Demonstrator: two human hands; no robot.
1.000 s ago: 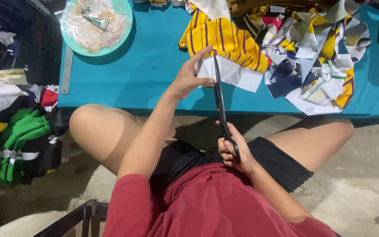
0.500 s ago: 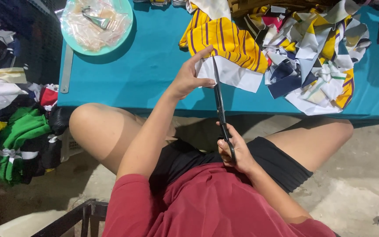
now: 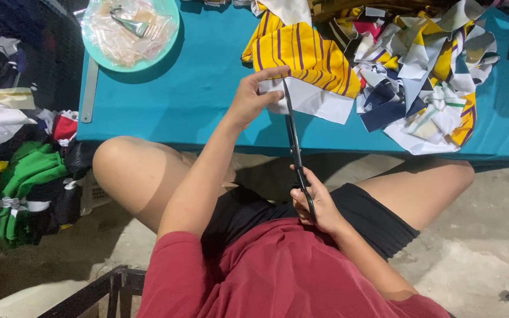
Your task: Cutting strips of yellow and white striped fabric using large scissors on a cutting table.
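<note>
A bare concrete floor is running under a long table covered in teal cloth (image 3: pixel 166 112), seen from above by a seated person in a red shirt and black shorts.

Nearest, the right hand (image 3: pixel 316 203) is closing around the handles of a long pair of dark metal scissors (image 3: pixel 296 150), held over the lap with the blades reaching away toward the table edge. Farther on, the left hand (image 3: pixel 253 97) is pinching the near left corner of a yellow cloth piece with purple stripes and a white underside (image 3: pixel 310 65), which is lying on the table and hanging slightly over its near edge. The blade tips are meeting the white edge just beside the fingers; the cut appears to be only beginning, with nearly the whole piece uncut.

To the right, a heap of yellow, white and navy fabric scraps (image 3: pixel 425 76) is spreading out. At the far left, a round pale-green tray of clear plastic wrappings (image 3: pixel 131 29) is sitting.

Whether the blades are parted is hard to make out. Bundled clothes (image 3: pixel 22 176) at the left are lying in shadow.
</note>
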